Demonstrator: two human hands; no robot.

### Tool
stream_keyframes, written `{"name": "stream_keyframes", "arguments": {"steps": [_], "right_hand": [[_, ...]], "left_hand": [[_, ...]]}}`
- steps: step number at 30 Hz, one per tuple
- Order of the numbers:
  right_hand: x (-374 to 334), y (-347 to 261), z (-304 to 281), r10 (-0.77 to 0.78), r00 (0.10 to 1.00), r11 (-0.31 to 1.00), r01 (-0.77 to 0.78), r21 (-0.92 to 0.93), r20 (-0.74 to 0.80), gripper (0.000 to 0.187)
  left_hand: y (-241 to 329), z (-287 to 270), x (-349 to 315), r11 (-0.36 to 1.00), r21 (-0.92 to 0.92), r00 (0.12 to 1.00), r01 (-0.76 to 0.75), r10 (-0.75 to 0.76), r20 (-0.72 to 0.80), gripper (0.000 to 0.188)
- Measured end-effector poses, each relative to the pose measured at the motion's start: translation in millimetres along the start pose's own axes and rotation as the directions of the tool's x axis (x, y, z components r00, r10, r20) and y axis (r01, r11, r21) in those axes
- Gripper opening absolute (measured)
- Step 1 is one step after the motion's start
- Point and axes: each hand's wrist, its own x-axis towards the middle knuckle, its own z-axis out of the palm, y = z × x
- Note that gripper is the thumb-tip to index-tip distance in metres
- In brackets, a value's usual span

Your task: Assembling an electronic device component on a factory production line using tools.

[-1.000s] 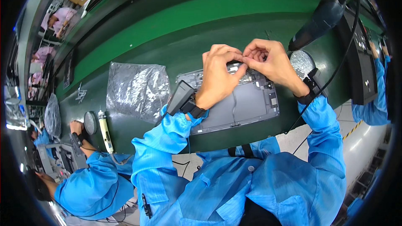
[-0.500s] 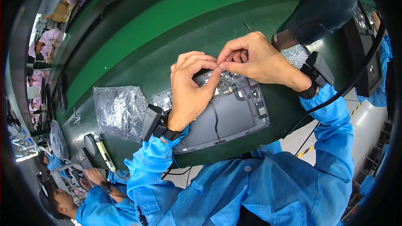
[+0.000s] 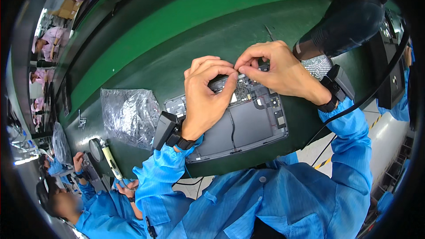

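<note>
An opened laptop base [image 3: 254, 119] lies on the dark green bench in front of me, its grey battery pack on the near side and its circuit board [image 3: 243, 92] along the far side. My left hand [image 3: 208, 93] is over the laptop's left half, thumb and forefinger closed at the far edge. My right hand [image 3: 276, 68] reaches in from the right, its fingertips pinched and meeting those of the left. Whatever sits between the fingertips is too small or too hidden to make out. A black cable crosses the middle of the battery.
A hair-dryer-shaped dark heat blower [image 3: 341, 22] hangs at the upper right, close to my right hand. Left of the laptop lies a clear plastic bag [image 3: 130, 117]. Farther left are a yellow-and-white electric screwdriver [image 3: 111, 160] and a co-worker in blue [image 3: 104, 214].
Both hands stay pinched together at the laptop's far edge; the right fingers have shifted slightly. The whole view has moved a little. At the lower left, the co-worker's hands have changed position.
</note>
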Motion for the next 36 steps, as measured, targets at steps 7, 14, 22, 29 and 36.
{"name": "stream_keyframes", "arguments": {"steps": [7, 14, 22, 29, 36], "right_hand": [[-6.0, -6.1, 8.0, -0.047, 0.996, 0.999, 0.046, -0.016, -0.074, 0.015], [-2.5, -10.4, 14.9, -0.03, 0.997, 0.999, 0.027, -0.042, -0.07, 0.016], [-2.8, -13.7, 13.6, 0.038, 0.994, 0.998, -0.042, -0.041, -0.101, 0.019], [-1.5, -16.2, 14.2, 0.006, 0.998, 0.998, -0.01, -0.066, -0.066, 0.015], [-5.3, -19.1, 15.9, -0.128, 0.983, 0.988, 0.114, -0.107, -0.134, 0.011]], "left_hand": [[-2.1, -0.6, -7.3, 1.0, -0.009, 0.998, -0.012, 0.012, -0.061, 0.009], [-4.8, -0.6, -9.4, 0.999, -0.028, 0.996, -0.027, 0.024, -0.084, 0.01], [-6.2, 3.6, -10.2, 0.999, -0.039, 0.992, -0.019, 0.014, -0.127, 0.01], [-5.6, 3.8, -12.1, 0.999, -0.03, 0.99, -0.016, 0.012, -0.138, 0.011], [-7.7, 5.1, -9.8, 0.996, -0.085, 0.99, -0.016, 0.004, -0.14, 0.009]]}}
